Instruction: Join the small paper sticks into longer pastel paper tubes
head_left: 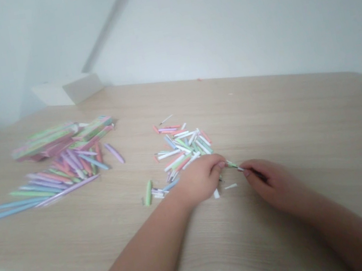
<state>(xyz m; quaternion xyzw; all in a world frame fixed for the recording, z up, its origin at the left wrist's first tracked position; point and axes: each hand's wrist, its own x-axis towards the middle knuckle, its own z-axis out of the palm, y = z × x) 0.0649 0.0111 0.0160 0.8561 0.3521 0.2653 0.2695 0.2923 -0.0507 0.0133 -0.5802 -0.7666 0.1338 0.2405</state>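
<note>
Over the near side of a loose pile of short pastel and white sticks [186, 146], my left hand [198, 180] is closed in a pinch. Between its fingertips and my right hand [273, 180] runs a thin green-and-white stick [232, 164]. My right hand pinches the white end of that stick. Something dark shows along its curled fingers, too blurred to name. Below the hands lie a small white piece [231, 186] and a white strip [216, 193]. Left of my left wrist rests a thicker green tube [148, 192]. Part of the pile is hidden behind my left hand.
Farther left on the wooden table [289, 111] are many pastel pen-like sticks [62, 175], fanned out. Behind them lie several slim pink and green boxes [52, 140]. A white box-like object [69, 89] stands against the back wall. The table's front edge shows at lower left.
</note>
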